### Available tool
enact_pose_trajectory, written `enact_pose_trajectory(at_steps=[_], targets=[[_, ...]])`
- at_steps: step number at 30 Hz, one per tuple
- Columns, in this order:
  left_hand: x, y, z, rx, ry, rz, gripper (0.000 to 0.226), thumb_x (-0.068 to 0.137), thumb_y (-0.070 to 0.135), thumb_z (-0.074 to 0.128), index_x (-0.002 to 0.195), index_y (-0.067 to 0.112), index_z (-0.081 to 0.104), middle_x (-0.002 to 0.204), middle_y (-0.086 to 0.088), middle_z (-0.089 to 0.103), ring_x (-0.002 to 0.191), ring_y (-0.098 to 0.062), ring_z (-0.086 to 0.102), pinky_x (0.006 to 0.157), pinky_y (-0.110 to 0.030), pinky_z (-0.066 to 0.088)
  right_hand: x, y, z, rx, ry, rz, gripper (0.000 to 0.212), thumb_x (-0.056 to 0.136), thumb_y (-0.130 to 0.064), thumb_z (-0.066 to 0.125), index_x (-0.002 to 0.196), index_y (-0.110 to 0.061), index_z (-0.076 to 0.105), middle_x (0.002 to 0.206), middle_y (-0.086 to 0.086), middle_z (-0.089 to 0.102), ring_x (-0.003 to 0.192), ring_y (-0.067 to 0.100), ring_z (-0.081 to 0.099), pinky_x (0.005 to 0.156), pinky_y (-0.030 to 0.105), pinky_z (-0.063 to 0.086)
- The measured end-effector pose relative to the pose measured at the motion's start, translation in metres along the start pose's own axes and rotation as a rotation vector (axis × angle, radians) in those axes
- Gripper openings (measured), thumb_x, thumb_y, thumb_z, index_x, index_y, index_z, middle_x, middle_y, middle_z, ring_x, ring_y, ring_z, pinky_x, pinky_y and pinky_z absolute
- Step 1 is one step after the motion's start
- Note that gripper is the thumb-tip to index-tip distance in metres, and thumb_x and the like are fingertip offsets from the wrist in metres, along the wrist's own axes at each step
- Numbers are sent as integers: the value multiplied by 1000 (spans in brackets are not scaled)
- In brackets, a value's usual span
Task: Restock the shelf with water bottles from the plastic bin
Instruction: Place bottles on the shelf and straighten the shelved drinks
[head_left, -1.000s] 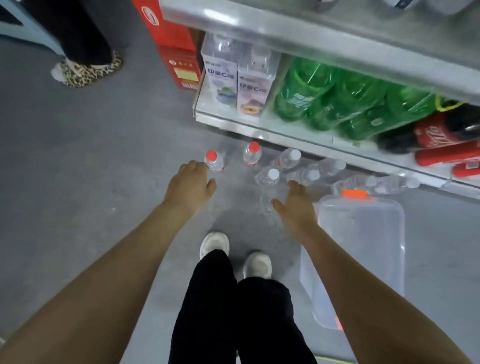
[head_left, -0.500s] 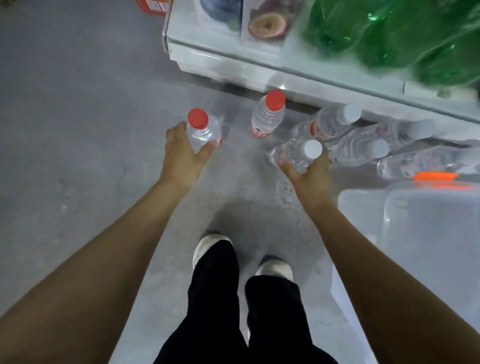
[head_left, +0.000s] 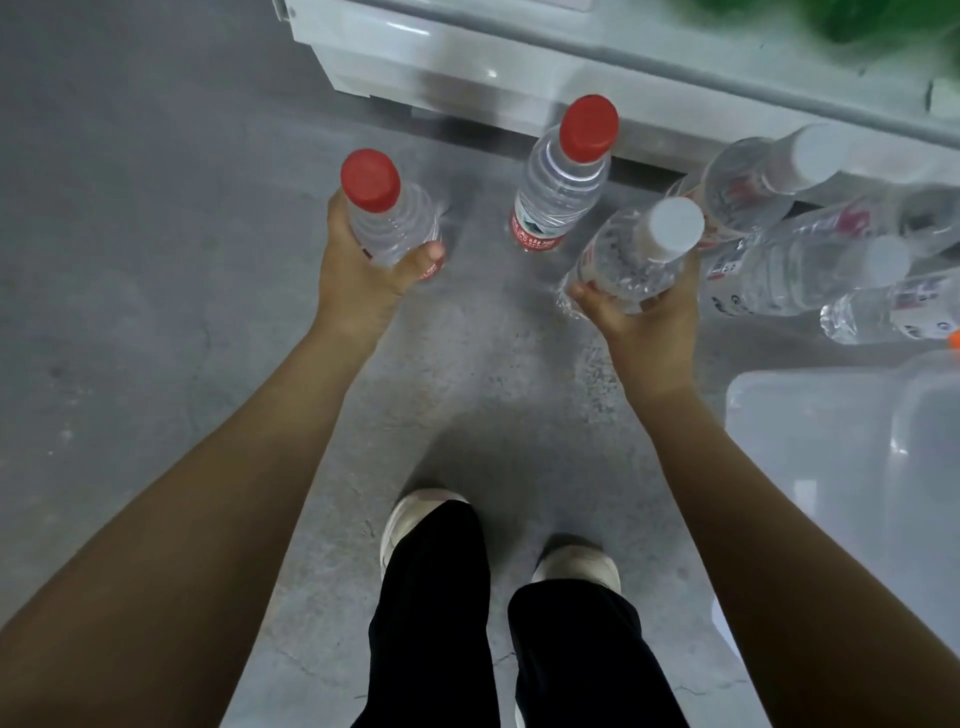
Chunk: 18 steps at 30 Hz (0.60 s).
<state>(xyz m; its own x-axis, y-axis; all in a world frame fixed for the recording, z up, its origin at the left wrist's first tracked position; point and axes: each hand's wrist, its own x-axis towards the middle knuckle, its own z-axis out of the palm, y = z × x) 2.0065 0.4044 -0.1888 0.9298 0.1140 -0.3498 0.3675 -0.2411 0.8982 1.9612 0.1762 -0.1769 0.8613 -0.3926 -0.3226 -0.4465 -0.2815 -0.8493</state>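
Left bottle: red-capped bottle (head_left: 387, 221) upright, gripped round its body by the left hand (head_left: 356, 275)
Right bottle: white-capped bottle (head_left: 631, 254) tilted, clasped from below by the right hand (head_left: 647, 319)
Around: standing bottle (head_left: 563, 192) on the floor (head_left: 156, 260) between the hands, just before the shelf (head_left: 467, 57); loose bottles (head_left: 779, 270) lie far right, past the plastic bin (head_left: 831, 447)
Arms: both stretched forward, downward

black trousers (head_left: 431, 623) and off-white shoes (head_left: 415, 512), with arms (head_left: 208, 519) bare down to the hands (head_left: 358, 280) (head_left: 649, 322).

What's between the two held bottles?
Head view: an upright red-capped bottle on the floor stands between the left hand's bottle and the right hand's white-capped bottle.
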Motion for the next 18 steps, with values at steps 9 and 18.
enact_pose_trajectory(at_steps=[9, 18], targets=[[1, 13, -3, -20, 86, -20, 68, 70, 32, 75, 126, 11, 42, 114, 4, 56, 106, -10, 58, 88, -19, 49, -7, -16, -4, -77, -26, -51, 83, 67, -26, 84, 135, -10, 39, 121, -9, 54, 114, 6, 53, 99, 16, 44], [-52, 103, -44, -23, 178, -60, 35, 85, 20, 67, 110, 16, 42, 94, 15, 55, 73, 18, 57, 70, -5, 43, -60, -98, -41, 27, -70, -4, 71, 66, -31, 84, 125, -10, 52, 114, -4, 65, 102, 6, 63, 88, 18, 50]])
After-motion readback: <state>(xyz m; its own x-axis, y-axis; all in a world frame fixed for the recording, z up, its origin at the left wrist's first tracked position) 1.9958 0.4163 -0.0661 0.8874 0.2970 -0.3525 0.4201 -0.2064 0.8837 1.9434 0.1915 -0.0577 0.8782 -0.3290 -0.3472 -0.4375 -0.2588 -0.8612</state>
